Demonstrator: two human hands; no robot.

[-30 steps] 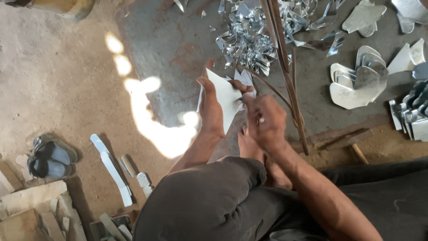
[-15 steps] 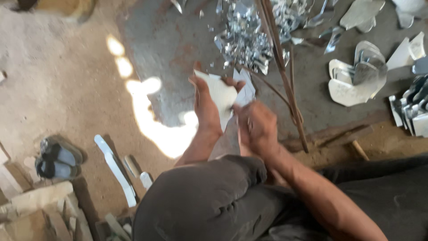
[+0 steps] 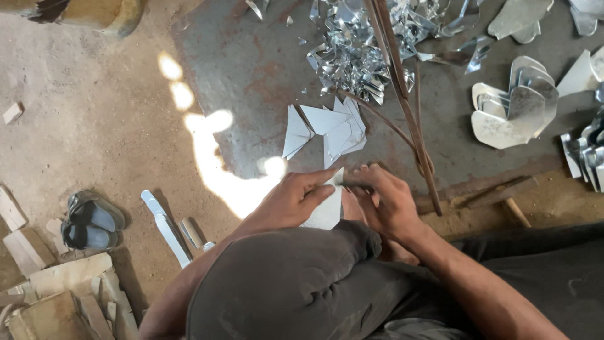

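Observation:
My left hand (image 3: 292, 201) and my right hand (image 3: 385, 203) meet low in the head view, just past my raised knee, and both pinch one flat pale metal sheet piece (image 3: 326, 211). Just beyond the hands, a small pile of cut triangular sheet pieces (image 3: 330, 129) lies on a rusty steel floor plate (image 3: 251, 69). A long thin metal rod tool (image 3: 402, 94) slants from the top of the view down to the right of my right hand.
Shiny metal scraps (image 3: 352, 56) lie heaped at the top. Stacks of rounded cut sheet shapes (image 3: 513, 110) sit at the right. A pair of sandals (image 3: 88, 220), wood blocks (image 3: 69, 283) and a metal strip (image 3: 165, 226) lie on the dirt floor at the left.
Both hands have come down toward my knee. The bundle of triangular pieces held up earlier now lies on the plate, and the hands grip a single piece.

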